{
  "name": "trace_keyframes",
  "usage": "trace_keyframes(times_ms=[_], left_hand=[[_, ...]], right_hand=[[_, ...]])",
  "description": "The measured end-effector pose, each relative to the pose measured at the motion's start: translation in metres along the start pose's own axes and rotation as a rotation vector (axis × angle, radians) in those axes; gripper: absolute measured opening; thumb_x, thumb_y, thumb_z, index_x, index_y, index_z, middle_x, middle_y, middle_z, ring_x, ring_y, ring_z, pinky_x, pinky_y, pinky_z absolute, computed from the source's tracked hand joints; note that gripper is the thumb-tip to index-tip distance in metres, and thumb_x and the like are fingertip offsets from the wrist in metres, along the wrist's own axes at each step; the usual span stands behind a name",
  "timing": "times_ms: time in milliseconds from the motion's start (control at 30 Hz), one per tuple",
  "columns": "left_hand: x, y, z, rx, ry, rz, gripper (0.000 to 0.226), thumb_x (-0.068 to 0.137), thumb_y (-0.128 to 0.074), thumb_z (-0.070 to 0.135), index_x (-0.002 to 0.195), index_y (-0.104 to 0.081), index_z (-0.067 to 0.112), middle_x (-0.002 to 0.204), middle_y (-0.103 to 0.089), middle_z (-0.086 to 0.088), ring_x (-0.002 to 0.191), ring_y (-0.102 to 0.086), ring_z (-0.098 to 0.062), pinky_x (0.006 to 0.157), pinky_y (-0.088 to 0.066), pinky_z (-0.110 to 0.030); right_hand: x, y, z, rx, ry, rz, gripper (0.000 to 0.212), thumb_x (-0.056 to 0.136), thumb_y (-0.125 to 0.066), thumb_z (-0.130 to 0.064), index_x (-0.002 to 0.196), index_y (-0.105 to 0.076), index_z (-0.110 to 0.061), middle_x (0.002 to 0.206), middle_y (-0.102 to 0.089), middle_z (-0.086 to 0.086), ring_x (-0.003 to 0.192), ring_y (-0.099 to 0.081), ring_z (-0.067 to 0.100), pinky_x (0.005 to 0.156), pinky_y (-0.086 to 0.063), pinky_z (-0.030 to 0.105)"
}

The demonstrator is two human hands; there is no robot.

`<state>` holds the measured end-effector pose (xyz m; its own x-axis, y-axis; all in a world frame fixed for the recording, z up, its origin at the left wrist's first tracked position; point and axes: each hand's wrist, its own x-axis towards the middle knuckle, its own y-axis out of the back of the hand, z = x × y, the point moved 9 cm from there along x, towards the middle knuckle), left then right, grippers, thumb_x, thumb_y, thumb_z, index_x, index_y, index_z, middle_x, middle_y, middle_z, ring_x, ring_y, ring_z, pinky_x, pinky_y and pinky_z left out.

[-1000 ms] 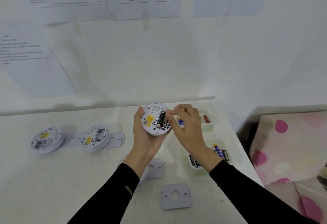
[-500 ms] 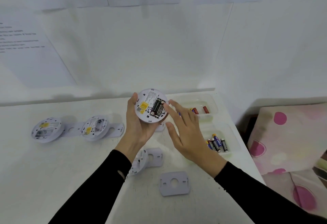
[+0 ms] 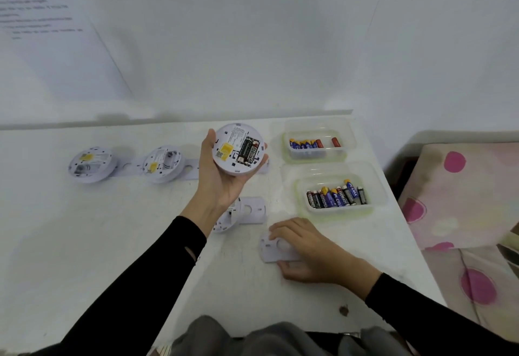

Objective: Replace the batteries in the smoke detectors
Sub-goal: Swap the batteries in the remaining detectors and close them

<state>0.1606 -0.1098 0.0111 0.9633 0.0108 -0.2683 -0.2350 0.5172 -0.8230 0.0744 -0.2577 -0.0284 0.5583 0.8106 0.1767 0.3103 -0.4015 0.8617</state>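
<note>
My left hand (image 3: 222,178) holds a round white smoke detector (image 3: 238,153) above the table, back side up, with black batteries seated in its compartment and a yellow label beside them. My right hand (image 3: 309,251) lies on a flat white mounting plate (image 3: 273,251) on the table, fingers on top and thumb under its near edge. Two more detectors (image 3: 91,164) (image 3: 163,163) lie back side up at the left. Another detector (image 3: 227,219) leans on a plate under my left wrist.
Two clear tubs stand at the right: the far tub (image 3: 318,142) holds blue and red batteries, the near tub (image 3: 337,197) holds several mixed ones. The table (image 3: 84,243) ends at the right by a pink spotted cloth (image 3: 463,195). Papers hang on the wall.
My right hand left the detector's battery compartment and moved down to the mounting plate near the table's front. My left hand still holds the detector, now tilted more towards me.
</note>
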Motion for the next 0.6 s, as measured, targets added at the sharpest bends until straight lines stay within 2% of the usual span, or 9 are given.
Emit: trace_keyframes(times_ms=[133, 233, 333, 433, 533, 600], left_hand=[[-0.006, 0.002, 0.004, 0.000, -0.015, 0.018, 0.068, 0.092, -0.053, 0.054, 0.140, -0.048, 0.006, 0.139, -0.053, -0.028, 0.128, -0.050, -0.047, 0.098, -0.049, -0.057], [-0.007, 0.003, 0.010, 0.018, -0.042, 0.029, 0.071, 0.092, -0.051, 0.055, 0.143, -0.045, 0.006, 0.140, -0.050, -0.030, 0.128, -0.050, -0.046, 0.103, -0.044, -0.057], [-0.009, -0.001, 0.012, 0.083, -0.065, 0.021, 0.078, 0.093, -0.044, 0.062, 0.141, -0.046, 0.001, 0.139, -0.051, -0.030, 0.126, -0.052, -0.041, 0.108, -0.042, -0.052], [-0.013, -0.007, 0.007, 0.080, -0.051, 0.010, 0.079, 0.092, -0.041, 0.066, 0.138, -0.052, 0.003, 0.137, -0.056, -0.023, 0.127, -0.053, -0.037, 0.113, -0.036, -0.050], [-0.014, -0.011, 0.003, 0.060, -0.054, 0.007, 0.069, 0.095, -0.043, 0.058, 0.138, -0.053, 0.005, 0.140, -0.053, -0.022, 0.130, -0.051, -0.035, 0.116, -0.033, -0.048], [-0.015, -0.016, 0.003, 0.055, -0.064, -0.006, 0.065, 0.096, -0.042, 0.055, 0.135, -0.055, 0.006, 0.136, -0.056, -0.021, 0.126, -0.055, -0.034, 0.111, -0.040, -0.045]], right_hand=[[0.011, 0.025, -0.012, 0.089, 0.027, 0.123, 0.047, 0.071, -0.074, -0.026, 0.113, -0.056, -0.012, 0.119, -0.054, 0.002, 0.111, -0.049, 0.017, 0.096, -0.043, 0.029], [0.029, 0.075, -0.026, 0.181, 0.045, 0.353, 0.048, 0.070, -0.077, -0.021, 0.112, -0.054, -0.013, 0.122, -0.053, 0.001, 0.117, -0.047, 0.013, 0.099, -0.041, 0.028], [0.054, 0.123, -0.029, 0.245, 0.032, 0.563, 0.051, 0.070, -0.081, -0.011, 0.113, -0.054, -0.010, 0.123, -0.055, 0.001, 0.118, -0.050, 0.016, 0.100, -0.040, 0.028], [0.081, 0.142, -0.027, 0.286, -0.007, 0.575, 0.054, 0.074, -0.080, -0.014, 0.120, -0.051, -0.016, 0.124, -0.054, -0.005, 0.117, -0.051, 0.016, 0.098, -0.042, 0.029], [0.098, 0.143, -0.028, 0.285, -0.014, 0.542, 0.054, 0.076, -0.080, -0.020, 0.122, -0.051, -0.020, 0.123, -0.053, -0.013, 0.116, -0.050, 0.013, 0.099, -0.043, 0.031], [0.105, 0.142, -0.030, 0.269, -0.026, 0.519, 0.053, 0.077, -0.080, -0.022, 0.122, -0.052, -0.019, 0.123, -0.055, -0.012, 0.113, -0.049, 0.009, 0.098, -0.042, 0.030]])
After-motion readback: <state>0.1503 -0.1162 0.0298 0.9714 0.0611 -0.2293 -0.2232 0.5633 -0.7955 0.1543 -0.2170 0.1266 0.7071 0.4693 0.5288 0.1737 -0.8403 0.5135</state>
